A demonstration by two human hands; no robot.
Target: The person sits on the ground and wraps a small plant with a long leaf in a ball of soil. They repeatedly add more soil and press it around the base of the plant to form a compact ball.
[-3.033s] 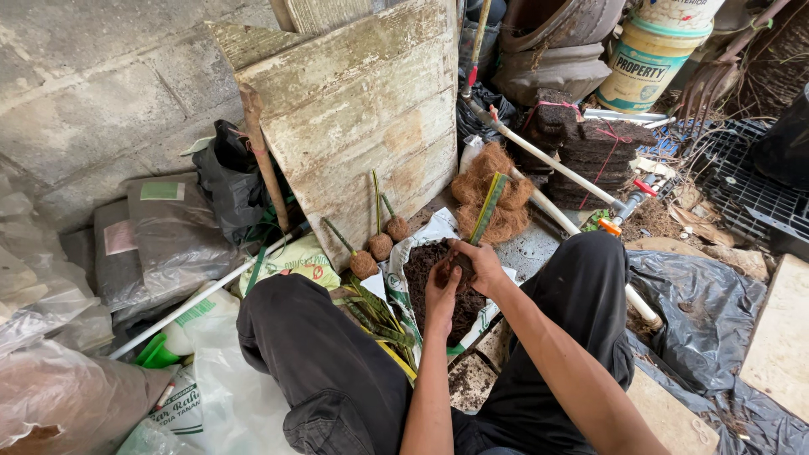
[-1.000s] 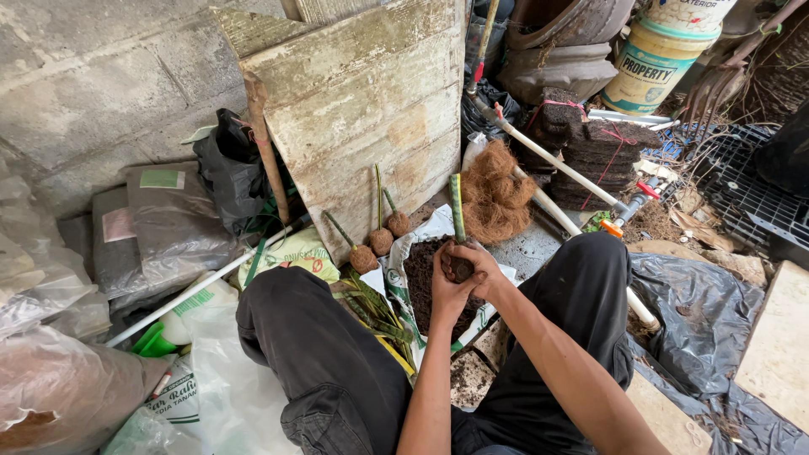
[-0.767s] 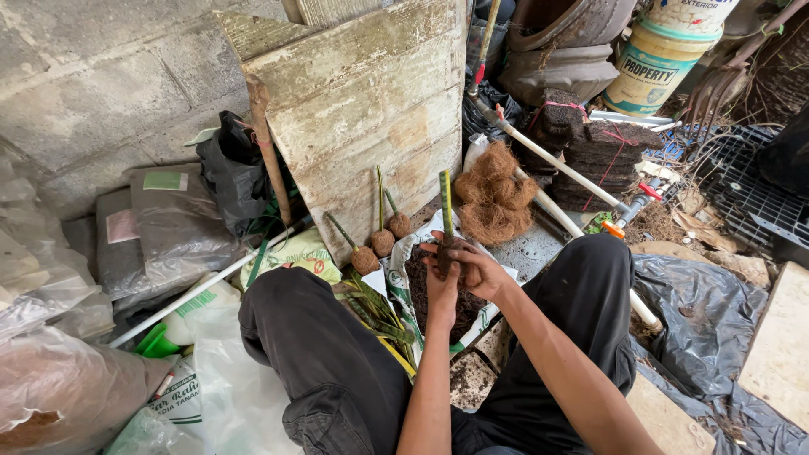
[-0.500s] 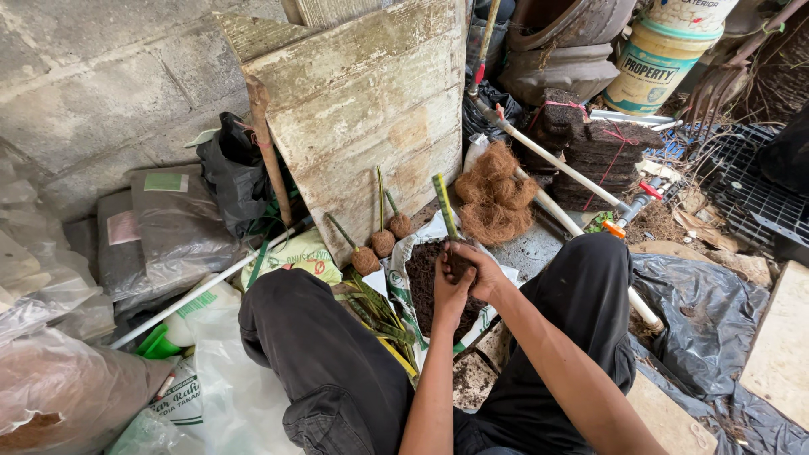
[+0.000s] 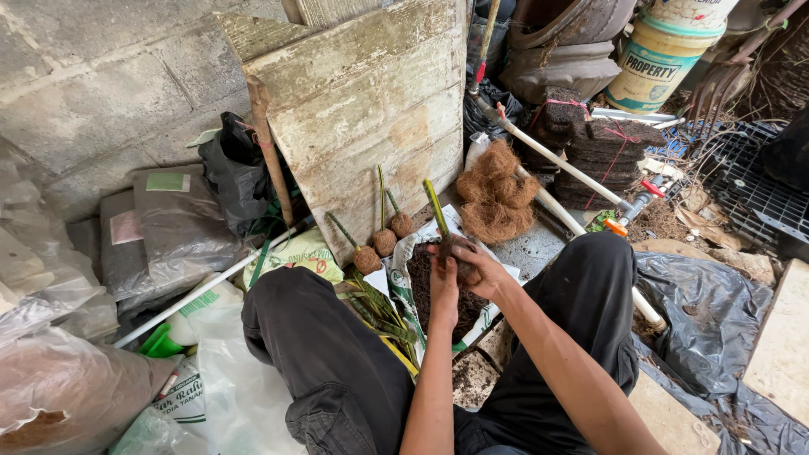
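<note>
Leaning against the weathered board [image 5: 362, 109] are three finished cuttings [image 5: 383, 240], and over the open soil bag [image 5: 421, 291] both hands, left hand [image 5: 444, 291] and right hand [image 5: 476, 263], clamp fingers around the green stem [image 5: 436, 211]'s soil ball, best pressed evenly, upright.

An open white sack [image 5: 404, 261] of dark soil lay between the person's knees. Left of it lay a yellow-green printed bag [image 5: 299, 253]. Two grey bags leaned on the wall, one with a green label [image 5: 167, 181], one with a pink label [image 5: 123, 227]. A cream bucket [image 5: 661, 55] with a dark label stood at top right.
</note>
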